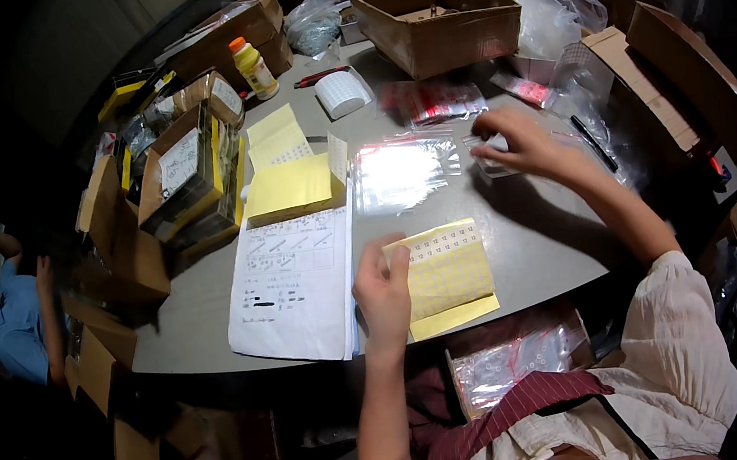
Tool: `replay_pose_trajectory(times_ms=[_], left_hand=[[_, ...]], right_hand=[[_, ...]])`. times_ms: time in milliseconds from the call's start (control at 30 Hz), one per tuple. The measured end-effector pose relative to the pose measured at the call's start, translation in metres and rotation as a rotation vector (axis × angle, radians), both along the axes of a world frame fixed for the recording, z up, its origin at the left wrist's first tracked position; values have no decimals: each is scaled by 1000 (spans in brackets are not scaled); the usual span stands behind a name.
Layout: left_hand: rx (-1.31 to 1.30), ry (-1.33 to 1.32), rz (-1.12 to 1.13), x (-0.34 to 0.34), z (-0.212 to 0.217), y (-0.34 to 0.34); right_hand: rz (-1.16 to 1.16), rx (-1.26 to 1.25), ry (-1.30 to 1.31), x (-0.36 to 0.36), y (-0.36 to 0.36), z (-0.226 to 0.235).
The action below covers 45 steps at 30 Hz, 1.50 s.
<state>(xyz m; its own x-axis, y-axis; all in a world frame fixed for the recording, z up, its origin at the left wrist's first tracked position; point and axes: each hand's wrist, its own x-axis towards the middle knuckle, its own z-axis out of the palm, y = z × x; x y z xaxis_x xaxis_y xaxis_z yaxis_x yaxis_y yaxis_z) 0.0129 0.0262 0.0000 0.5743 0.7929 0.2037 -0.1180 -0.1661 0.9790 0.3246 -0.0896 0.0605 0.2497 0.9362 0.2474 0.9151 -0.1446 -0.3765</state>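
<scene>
Lying beside left hand (383, 297): label sheet (449, 283)

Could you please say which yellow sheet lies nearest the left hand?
The frontmost yellow sheet, just right of the left hand; the other sheets lie farther back.

A yellow bottle (256, 72) stands at upper left, an open cardboard box (456, 41) at upper centre, a blue-shirted person (15, 320) at far left.
</scene>
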Motion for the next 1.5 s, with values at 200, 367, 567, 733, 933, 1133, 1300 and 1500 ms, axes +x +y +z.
replay_pose_trajectory(times_ms=[200, 367, 567, 733, 933, 1133, 1300, 1500], left_hand=[[-281, -128, -164, -4, 12, -7], [-206, -155, -160, 1, 8, -8], [-351, -55, -219, -6, 13, -8], [-347, -52, -196, -6, 18, -12], [-243, 26, -195, -14, 17, -9], [-364, -50, -237, -3, 27, -19], [-278, 10, -198, -5, 28, -19], [-187, 33, -192, -11, 25, -18]], right_hand=[[414, 1, 377, -97, -19, -13], [288, 96, 737, -97, -16, -18], [244, 29, 891, -93, -26, -10], [329, 38, 753, -98, -30, -11], [343, 57, 899, -102, -36, -14], [337, 17, 1028, -101, -37, -22], [354, -13, 870, -104, -37, -23], [369, -42, 900, -103, -36, -34]])
